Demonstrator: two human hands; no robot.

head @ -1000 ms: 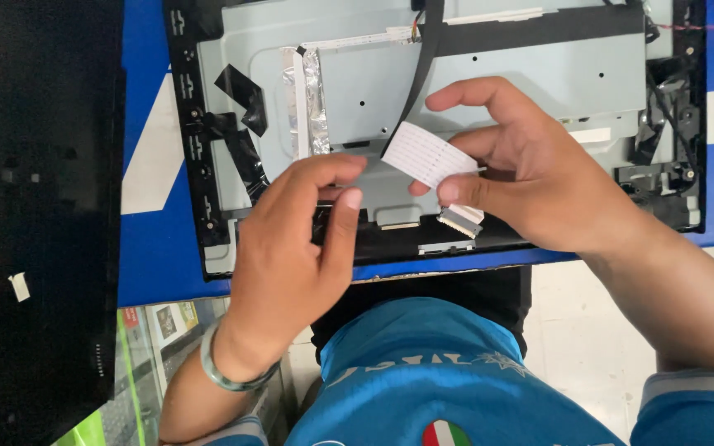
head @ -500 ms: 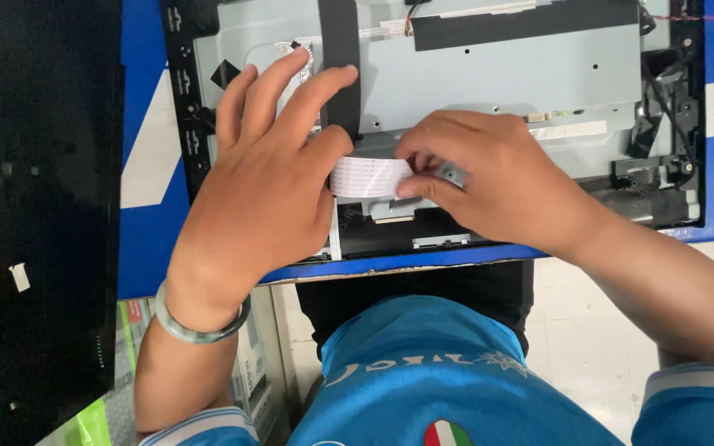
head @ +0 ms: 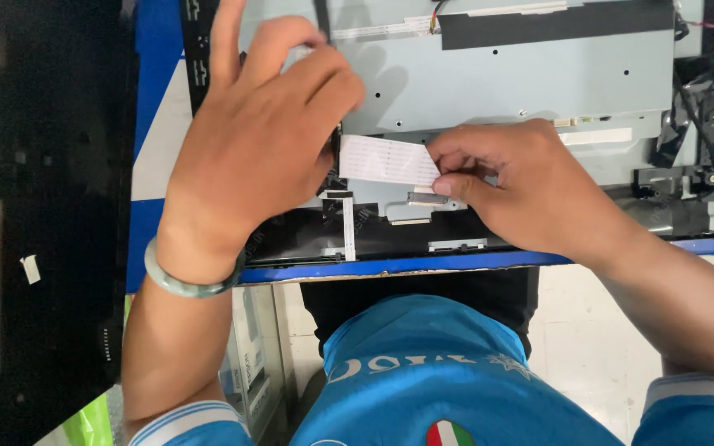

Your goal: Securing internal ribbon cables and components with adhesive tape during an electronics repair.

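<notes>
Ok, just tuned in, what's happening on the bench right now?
A person is working on the opened back of a flat display panel with a grey metal chassis, lying on a blue table. The right hand pinches one end of a white flat ribbon cable between thumb and fingers. The left hand, with a pale green bangle on its wrist, covers the cable's other end, fingers spread over the chassis.

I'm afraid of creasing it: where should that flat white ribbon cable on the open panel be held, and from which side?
Probably hold the ribbon cable by its free end edge, coming from the right, flat between thumb and fingertip as the right hand does. It is thin, wide and lies level across the metal panel. Its other end sits under the left hand, so a pull sideways seems safer than a bend.
</notes>
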